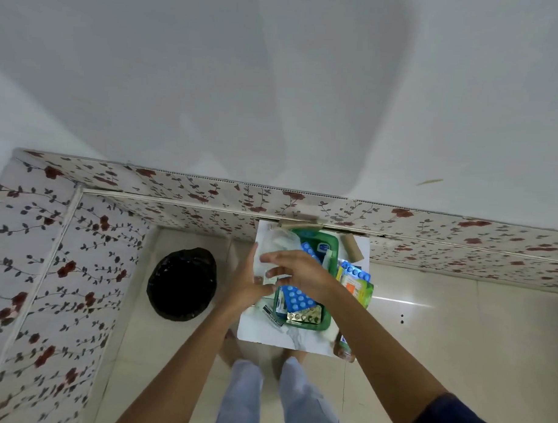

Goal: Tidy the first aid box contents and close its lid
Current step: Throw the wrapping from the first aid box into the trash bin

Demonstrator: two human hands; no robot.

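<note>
Nearest, the gold blister strip (pixel 303 316) lies in the green first aid box (pixel 326 320) on the small white table (pixel 261 329), its lid not discernible. Above it, the right hand (pixel 297 270) hides much of the contents, fingers spread. The left hand (pixel 248 280) grips a pale packet (pixel 278 243) at the box's left edge; whether the right touches it is unclear.

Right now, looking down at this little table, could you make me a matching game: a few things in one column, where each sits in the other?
Things:
1. blue blister pack
2. cardboard tube
3. black bin
4. gold blister strip

Places:
A. on the floor, left of the table
B. table's far right corner, outside the green box
C. box's near end
D. in the box, under the right hand

Pairs: 1-D, 2-B, 3-A, 4-C
</note>
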